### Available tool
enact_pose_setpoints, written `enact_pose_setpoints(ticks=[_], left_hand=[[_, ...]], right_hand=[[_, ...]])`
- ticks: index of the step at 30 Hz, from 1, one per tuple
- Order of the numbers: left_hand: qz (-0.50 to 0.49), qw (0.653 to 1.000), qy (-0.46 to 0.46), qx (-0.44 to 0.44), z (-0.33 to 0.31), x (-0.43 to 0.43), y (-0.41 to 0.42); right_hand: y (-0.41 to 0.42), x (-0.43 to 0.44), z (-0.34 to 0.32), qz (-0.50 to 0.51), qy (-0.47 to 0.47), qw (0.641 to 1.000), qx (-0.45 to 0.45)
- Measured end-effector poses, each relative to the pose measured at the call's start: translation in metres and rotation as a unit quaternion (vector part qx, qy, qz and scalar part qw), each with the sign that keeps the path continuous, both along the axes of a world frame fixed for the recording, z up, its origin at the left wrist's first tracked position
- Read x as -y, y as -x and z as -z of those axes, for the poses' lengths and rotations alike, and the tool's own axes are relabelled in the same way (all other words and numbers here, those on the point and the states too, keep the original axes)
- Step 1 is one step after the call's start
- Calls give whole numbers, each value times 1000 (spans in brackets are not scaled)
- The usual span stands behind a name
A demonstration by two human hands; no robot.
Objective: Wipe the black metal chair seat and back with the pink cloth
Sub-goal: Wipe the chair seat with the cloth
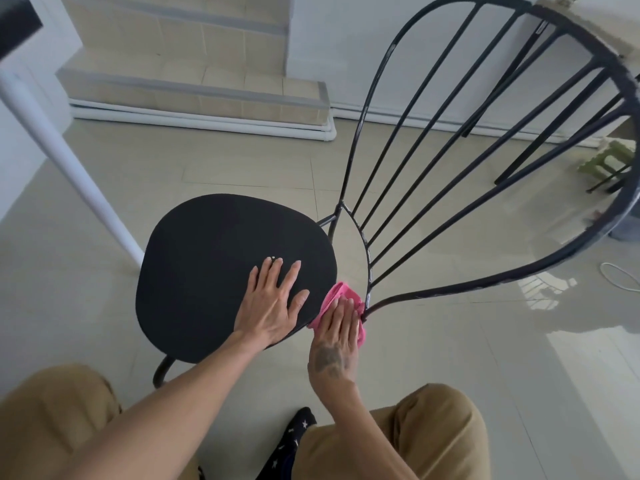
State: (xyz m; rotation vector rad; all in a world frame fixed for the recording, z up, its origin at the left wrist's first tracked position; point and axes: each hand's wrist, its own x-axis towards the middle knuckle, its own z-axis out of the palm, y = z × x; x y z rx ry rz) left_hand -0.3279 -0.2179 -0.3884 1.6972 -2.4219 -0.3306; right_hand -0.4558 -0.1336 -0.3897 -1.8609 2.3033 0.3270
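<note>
The black chair seat (pixel 214 265) is a rounded pad in the middle of the view. Its back (pixel 467 140) of thin black metal rods fans up and to the right inside a curved frame. My left hand (pixel 273 303) lies flat on the seat's near right part, fingers spread, holding nothing. My right hand (pixel 337 337) presses the pink cloth (pixel 337 294) against the seat's right edge, where the back frame joins the seat. Most of the cloth is hidden under that hand.
A white table leg (pixel 65 168) slants down to the floor left of the seat. Tiled steps (pixel 194 77) rise behind. A small green stool (pixel 609 161) and black legs of other furniture stand at the right. My knees in tan trousers fill the bottom edge.
</note>
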Motion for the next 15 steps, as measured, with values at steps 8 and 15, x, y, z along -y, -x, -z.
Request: enact_pose_setpoints(ticks=[8,15], left_hand=[[3,1000,5,8,1,1,0],[-2,1000,11,11,4,-1,1]], right_hand=[[0,23,-6,4,-66,995,-77],[12,50,-23,-38,-118,980,-155]])
